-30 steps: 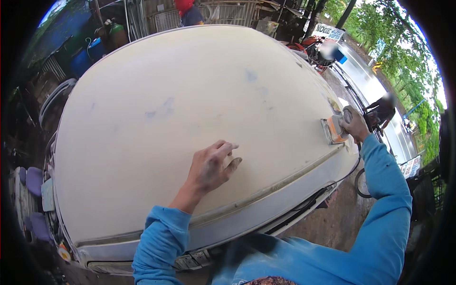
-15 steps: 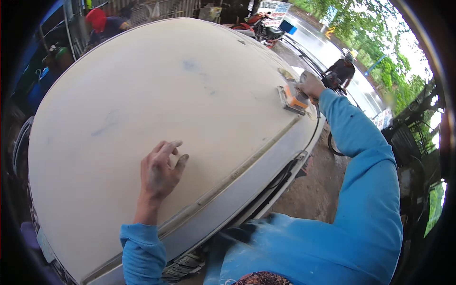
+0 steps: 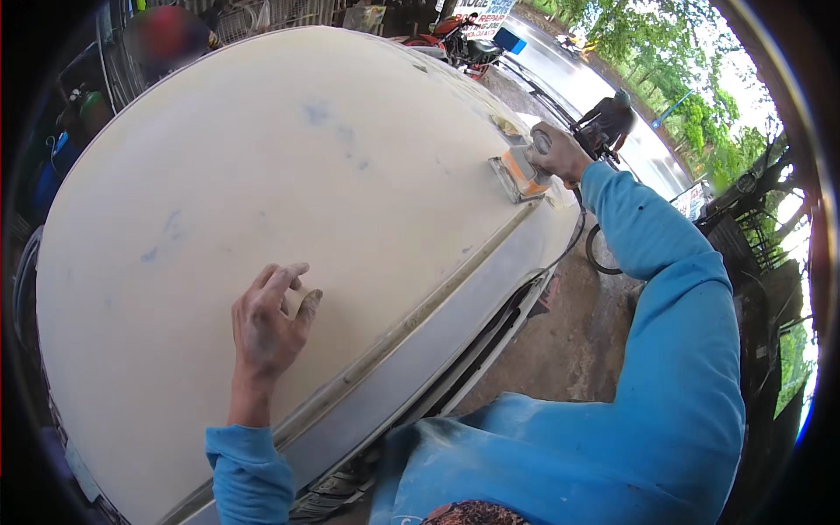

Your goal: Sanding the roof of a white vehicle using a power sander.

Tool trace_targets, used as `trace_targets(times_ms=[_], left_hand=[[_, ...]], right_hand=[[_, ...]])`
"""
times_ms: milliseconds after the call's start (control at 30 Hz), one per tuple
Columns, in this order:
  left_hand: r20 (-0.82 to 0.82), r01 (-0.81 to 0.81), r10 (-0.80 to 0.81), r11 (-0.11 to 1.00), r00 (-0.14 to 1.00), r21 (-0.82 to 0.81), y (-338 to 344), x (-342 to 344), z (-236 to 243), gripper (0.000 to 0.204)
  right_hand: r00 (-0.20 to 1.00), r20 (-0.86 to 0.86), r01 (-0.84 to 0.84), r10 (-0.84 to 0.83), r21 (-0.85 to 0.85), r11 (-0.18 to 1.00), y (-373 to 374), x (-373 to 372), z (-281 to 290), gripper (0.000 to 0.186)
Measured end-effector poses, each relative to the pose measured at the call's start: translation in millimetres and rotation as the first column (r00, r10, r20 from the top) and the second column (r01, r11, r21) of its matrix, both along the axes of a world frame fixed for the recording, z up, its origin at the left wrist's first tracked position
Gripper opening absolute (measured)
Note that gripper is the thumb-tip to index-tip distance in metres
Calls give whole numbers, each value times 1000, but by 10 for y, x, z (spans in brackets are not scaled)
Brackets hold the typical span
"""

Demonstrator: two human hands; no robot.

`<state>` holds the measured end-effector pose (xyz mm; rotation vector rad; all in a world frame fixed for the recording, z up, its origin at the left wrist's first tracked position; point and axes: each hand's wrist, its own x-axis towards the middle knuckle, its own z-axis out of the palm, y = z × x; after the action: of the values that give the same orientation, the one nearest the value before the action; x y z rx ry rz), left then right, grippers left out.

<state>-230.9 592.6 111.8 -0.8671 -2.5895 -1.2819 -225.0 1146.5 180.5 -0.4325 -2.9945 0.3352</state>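
A broad cream-white vehicle roof (image 3: 157,324) fills the middle, with bluish-grey patches (image 3: 317,114) showing through its surface. At its far right part my right hand (image 3: 557,153) grips an orange and grey power sander (image 3: 528,178), whose flat pad lies against the panel beside the long edge groove. A dark cord (image 3: 570,248) trails from the sander down along the side. My left hand (image 3: 269,325) is over the near part of the roof, fingers loosely bent and thumb apart, holding nothing. Whether its fingertips touch the surface I cannot tell.
A person on a bicycle (image 3: 605,122) is beyond the sander, near the wet road. A red and black motorcycle (image 3: 472,48) stands behind the roof. At far left are another person (image 3: 166,39) and a green gas cylinder (image 3: 92,112). Brown ground (image 3: 569,350) shows at right.
The view has turned slightly, so the roof and both hands appear farther left. The sander stays at about the same spot on the panel, still in my right hand.
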Motion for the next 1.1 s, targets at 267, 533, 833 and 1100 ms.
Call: trace_targets(times_ms=[267,533,833,1100], left_hand=[[23,-6,6,1000,1000,7,12,-4,21,36],[60,-23,23,1000,998,-10,29,18,38,37],[63,-14,15,1000,998,-9,31,18,1,39],[105,-46,51,998,993,-51,33,22,79,38]], right_hand=[[999,-3,52,-52,2,999,53,104,4,60],[941,-111,-308,321,123,944,-746,351,71,54],[998,-43,-42,42,-2,999,150,96,-85,60],[995,-56,-81,83,23,996,-85,146,11,60]])
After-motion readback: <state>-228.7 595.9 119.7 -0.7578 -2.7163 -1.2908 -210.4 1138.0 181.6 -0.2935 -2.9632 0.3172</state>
